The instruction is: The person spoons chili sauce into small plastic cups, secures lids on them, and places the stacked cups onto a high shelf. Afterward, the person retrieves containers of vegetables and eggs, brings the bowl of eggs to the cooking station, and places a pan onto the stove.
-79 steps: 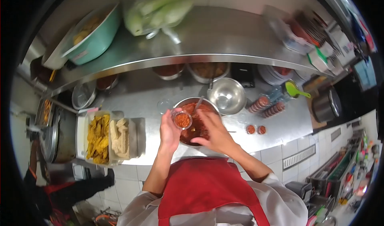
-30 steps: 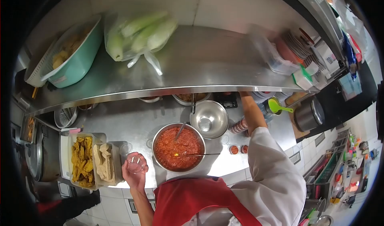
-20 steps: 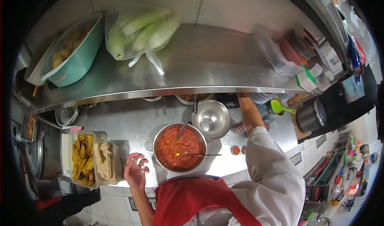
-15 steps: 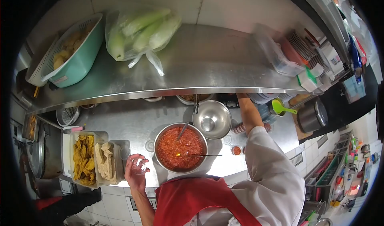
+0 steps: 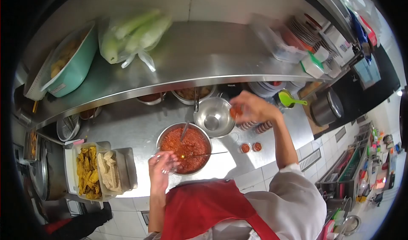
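My left hand (image 5: 158, 172) holds a small clear plastic cup (image 5: 171, 163) at the lower left rim of a steel bowl of chunky red sauce (image 5: 187, 140). A spoon (image 5: 184, 131) stands in the sauce, and a thin-handled utensil (image 5: 212, 154) rests across it. Over the right rim of an empty steel mixing bowl (image 5: 211, 122), my right hand (image 5: 255, 107) is closed on a small cup of red sauce (image 5: 236, 111), blurred by motion. Two sauce-filled cups, one of them a small sauce cup (image 5: 245, 147), stand on the counter below it.
A steel shelf (image 5: 195, 80) overhangs the counter, carrying a bag of green vegetables (image 5: 134, 36) and a teal basket (image 5: 74, 70). Stacked sauce cups (image 5: 264, 127) and a lime-green ladle (image 5: 293, 100) are at right; food tubs (image 5: 123, 172) stand at left.
My right hand has come out from under the shelf, now with a small cup of red sauce. My left hand has carried the clear cup rightward to the sauce bowl. The view has shifted.
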A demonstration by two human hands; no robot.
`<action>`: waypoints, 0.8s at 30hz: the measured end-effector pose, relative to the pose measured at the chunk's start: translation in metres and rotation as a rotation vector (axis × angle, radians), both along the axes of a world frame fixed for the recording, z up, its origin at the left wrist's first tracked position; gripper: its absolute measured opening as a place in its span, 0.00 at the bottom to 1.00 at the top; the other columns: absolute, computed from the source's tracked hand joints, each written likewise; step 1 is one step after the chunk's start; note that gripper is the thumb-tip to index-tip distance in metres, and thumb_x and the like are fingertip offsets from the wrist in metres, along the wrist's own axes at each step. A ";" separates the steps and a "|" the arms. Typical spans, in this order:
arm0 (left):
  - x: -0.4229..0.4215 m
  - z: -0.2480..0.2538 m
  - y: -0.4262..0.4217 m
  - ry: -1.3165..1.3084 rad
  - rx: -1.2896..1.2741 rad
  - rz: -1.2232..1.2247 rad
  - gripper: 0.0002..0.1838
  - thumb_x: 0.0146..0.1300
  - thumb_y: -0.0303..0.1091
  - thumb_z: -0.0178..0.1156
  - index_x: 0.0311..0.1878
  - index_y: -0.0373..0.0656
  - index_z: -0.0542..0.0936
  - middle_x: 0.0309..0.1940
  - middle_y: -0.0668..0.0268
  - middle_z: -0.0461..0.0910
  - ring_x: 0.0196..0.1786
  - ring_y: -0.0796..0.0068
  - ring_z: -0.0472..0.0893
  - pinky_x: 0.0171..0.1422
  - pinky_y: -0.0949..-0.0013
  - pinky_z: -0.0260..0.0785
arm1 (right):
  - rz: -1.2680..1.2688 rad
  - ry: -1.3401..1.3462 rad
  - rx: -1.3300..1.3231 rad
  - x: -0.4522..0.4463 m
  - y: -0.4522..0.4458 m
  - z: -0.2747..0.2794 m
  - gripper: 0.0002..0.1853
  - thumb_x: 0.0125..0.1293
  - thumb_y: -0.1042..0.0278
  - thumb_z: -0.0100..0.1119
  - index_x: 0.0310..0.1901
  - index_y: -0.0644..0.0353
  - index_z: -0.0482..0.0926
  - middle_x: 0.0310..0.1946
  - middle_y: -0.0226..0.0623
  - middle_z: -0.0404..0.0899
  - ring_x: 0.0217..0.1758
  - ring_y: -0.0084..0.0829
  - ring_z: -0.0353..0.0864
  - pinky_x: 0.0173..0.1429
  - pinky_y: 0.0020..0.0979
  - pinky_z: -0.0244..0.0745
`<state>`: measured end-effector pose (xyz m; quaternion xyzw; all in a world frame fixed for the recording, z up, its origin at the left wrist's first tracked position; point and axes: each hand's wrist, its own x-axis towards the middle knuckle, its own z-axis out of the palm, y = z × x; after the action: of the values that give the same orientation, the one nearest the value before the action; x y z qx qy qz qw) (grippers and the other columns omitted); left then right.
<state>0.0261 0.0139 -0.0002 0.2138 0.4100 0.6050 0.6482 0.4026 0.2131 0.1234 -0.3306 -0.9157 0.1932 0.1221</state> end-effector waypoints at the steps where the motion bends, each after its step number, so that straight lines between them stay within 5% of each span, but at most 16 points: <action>1: 0.017 0.004 0.002 -0.008 -0.013 -0.054 0.10 0.76 0.33 0.60 0.50 0.36 0.83 0.42 0.57 0.85 0.44 0.66 0.86 0.50 0.57 0.85 | 0.020 0.008 -0.299 -0.014 -0.043 0.027 0.33 0.58 0.58 0.78 0.65 0.55 0.78 0.52 0.41 0.75 0.49 0.40 0.78 0.52 0.35 0.80; 3: 0.051 0.017 0.004 0.045 0.019 -0.211 0.12 0.75 0.33 0.61 0.53 0.34 0.83 0.42 0.56 0.86 0.44 0.67 0.87 0.50 0.61 0.85 | 0.191 -0.043 -0.485 -0.026 -0.102 0.021 0.38 0.60 0.60 0.77 0.71 0.53 0.72 0.58 0.43 0.71 0.56 0.43 0.77 0.57 0.38 0.77; 4: 0.065 0.016 0.001 0.067 0.052 -0.284 0.13 0.75 0.32 0.61 0.55 0.34 0.83 0.44 0.56 0.86 0.45 0.68 0.87 0.51 0.64 0.84 | 0.250 0.002 -0.446 -0.029 -0.129 0.008 0.38 0.58 0.64 0.76 0.70 0.60 0.71 0.58 0.45 0.71 0.59 0.47 0.78 0.62 0.42 0.76; 7: 0.108 0.010 -0.014 0.322 0.235 -0.503 0.11 0.71 0.30 0.66 0.53 0.36 0.86 0.41 0.63 0.88 0.43 0.77 0.85 0.49 0.72 0.78 | 0.025 -0.109 -0.488 -0.025 -0.192 -0.035 0.30 0.61 0.65 0.75 0.62 0.64 0.75 0.57 0.44 0.71 0.63 0.47 0.77 0.64 0.41 0.75; 10: 0.149 -0.011 -0.026 0.643 0.337 -0.742 0.10 0.65 0.32 0.71 0.47 0.39 0.86 0.39 0.63 0.86 0.41 0.73 0.84 0.48 0.69 0.77 | -0.195 -0.025 -0.622 0.001 -0.226 -0.093 0.26 0.59 0.67 0.76 0.56 0.65 0.77 0.56 0.44 0.72 0.60 0.45 0.79 0.61 0.40 0.78; 13: 0.186 -0.068 -0.027 0.906 0.383 -0.689 0.11 0.59 0.32 0.75 0.40 0.40 0.83 0.37 0.60 0.84 0.40 0.64 0.85 0.46 0.64 0.76 | -0.404 0.163 -0.760 0.020 -0.243 -0.145 0.25 0.58 0.67 0.77 0.54 0.65 0.77 0.55 0.45 0.72 0.57 0.43 0.81 0.57 0.39 0.80; 15: 0.204 -0.093 -0.025 1.000 0.380 -0.574 0.13 0.56 0.31 0.75 0.37 0.40 0.80 0.35 0.58 0.83 0.40 0.56 0.84 0.47 0.59 0.77 | -0.384 0.227 -0.644 0.035 -0.243 -0.191 0.31 0.54 0.69 0.80 0.59 0.65 0.76 0.55 0.45 0.73 0.60 0.44 0.78 0.63 0.41 0.78; 18: 0.219 -0.139 -0.022 1.002 0.158 -0.522 0.16 0.53 0.31 0.77 0.41 0.39 0.80 0.33 0.58 0.85 0.38 0.57 0.87 0.45 0.57 0.78 | -0.351 0.311 -0.415 0.046 -0.234 -0.240 0.39 0.52 0.69 0.82 0.66 0.62 0.74 0.58 0.46 0.72 0.64 0.47 0.74 0.71 0.43 0.71; 21: 0.228 -0.164 -0.018 1.010 0.036 -0.485 0.16 0.53 0.31 0.76 0.41 0.38 0.81 0.30 0.57 0.88 0.34 0.61 0.88 0.43 0.60 0.79 | -0.393 0.413 -0.587 0.053 -0.229 -0.252 0.41 0.52 0.68 0.82 0.68 0.60 0.73 0.59 0.45 0.72 0.65 0.46 0.74 0.72 0.42 0.70; 24: 0.233 -0.177 -0.020 1.003 0.008 -0.406 0.12 0.55 0.26 0.72 0.42 0.36 0.82 0.28 0.60 0.86 0.30 0.73 0.85 0.32 0.67 0.75 | -0.536 0.538 -0.639 0.059 -0.239 -0.258 0.32 0.66 0.60 0.73 0.70 0.56 0.74 0.57 0.43 0.73 0.59 0.40 0.77 0.66 0.37 0.73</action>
<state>0.2589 -0.0059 -0.1769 0.5538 0.6171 0.2931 0.4760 0.4621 -0.0255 -0.1344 -0.5137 -0.6296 0.5044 0.2921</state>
